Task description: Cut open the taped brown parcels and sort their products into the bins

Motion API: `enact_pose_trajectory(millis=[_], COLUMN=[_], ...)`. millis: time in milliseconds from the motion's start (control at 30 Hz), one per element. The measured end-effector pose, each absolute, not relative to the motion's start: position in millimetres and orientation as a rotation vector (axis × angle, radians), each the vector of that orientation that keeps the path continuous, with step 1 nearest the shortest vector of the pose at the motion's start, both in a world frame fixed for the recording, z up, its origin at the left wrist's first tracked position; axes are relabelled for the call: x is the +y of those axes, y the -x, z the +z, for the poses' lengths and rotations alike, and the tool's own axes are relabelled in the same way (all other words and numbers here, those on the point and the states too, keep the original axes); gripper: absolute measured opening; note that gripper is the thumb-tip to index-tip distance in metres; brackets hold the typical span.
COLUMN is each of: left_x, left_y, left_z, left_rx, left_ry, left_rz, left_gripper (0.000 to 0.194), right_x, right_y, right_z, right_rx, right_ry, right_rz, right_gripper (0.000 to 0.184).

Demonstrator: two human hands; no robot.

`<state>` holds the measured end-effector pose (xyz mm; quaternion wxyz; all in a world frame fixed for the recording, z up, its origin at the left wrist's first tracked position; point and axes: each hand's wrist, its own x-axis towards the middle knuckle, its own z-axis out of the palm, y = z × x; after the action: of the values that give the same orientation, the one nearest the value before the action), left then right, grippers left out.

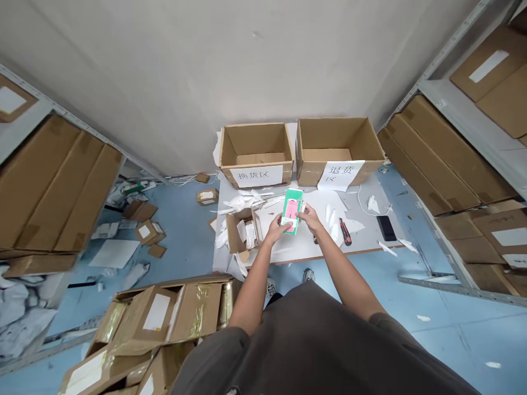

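Note:
Both my hands hold a flat green package with a pink panel (292, 210) above a white table (362, 241). My left hand (276, 229) grips its lower left edge, fingers closed round it. My right hand (308, 218) pinches its right edge. A small open cardboard box (242, 230) with white papers in it sits just left of my left hand. Torn white paper scraps (251, 198) lie scattered across the table.
Two large open cardboard boxes with paper labels (256, 151) (337, 148) stand at the table's back. A red utility knife (345, 231) and a black phone (386, 227) lie at the right. Shelves of cartons flank both sides; boxes (164, 318) and litter cover the blue floor.

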<state>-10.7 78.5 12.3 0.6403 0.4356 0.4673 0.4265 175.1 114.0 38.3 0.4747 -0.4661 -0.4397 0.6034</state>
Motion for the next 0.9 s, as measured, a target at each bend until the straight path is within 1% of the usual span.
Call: enact_pose_trajectory(millis=[167,267,367,433,500,600,667,733,800,900], left_x=[69.6,68.8,68.9,66.8,62.5,55.7,54.2,55.9,58.9,61.5], left_y=[-17.8,-30.4,-37.1,-39.2,-41.4,-47.1,-50.6,-50.3,-44.5,-29.9], left_z=[11.1,8.7,8.7,11.5,16.2,23.7,27.0,28.1,27.1,23.7], left_rx=[1.174,1.225,1.249,1.303,1.458,1.689,1.745,1.777,1.761,1.508], left_ry=[-0.932,-0.905,-0.897,-0.936,-1.052,-1.316,-1.418,-1.417,-1.348,-1.171], left_rz=[1.066,1.113,1.092,1.063,1.045,0.99,0.947,0.942,0.996,1.134], left_gripper=[0.078,0.08,0.08,0.078,0.084,0.104,0.11,0.109,0.108,0.109], right_x=[117.8,119.4,120.8,122.3,123.6,122.6,119.4,115.1,111.5,108.7], right_y=[-192.4,-197.0,-199.7,-200.3,-198.8,-190.7,-183.1,-177.1,-175.6,-180.9], right_z=[46.9,49.0,48.2,46.4,44.4,42.5,42.9,44.7,47.5,51.3], right_rx=[-1.038,-1.022,-1.033,-1.037,-1.025,-0.998,-0.981,-0.982,-0.987,-0.968], right_ry=[1.119,1.104,1.082,1.108,1.186,1.311,1.366,1.359,1.283,1.178], right_rz=[1.552,1.615,1.645,1.609,1.534,1.389,1.315,1.293,1.335,1.497], right_gripper=[0.066,0.069,0.077,0.081,0.085,0.094,0.098,0.099,0.094,0.087])
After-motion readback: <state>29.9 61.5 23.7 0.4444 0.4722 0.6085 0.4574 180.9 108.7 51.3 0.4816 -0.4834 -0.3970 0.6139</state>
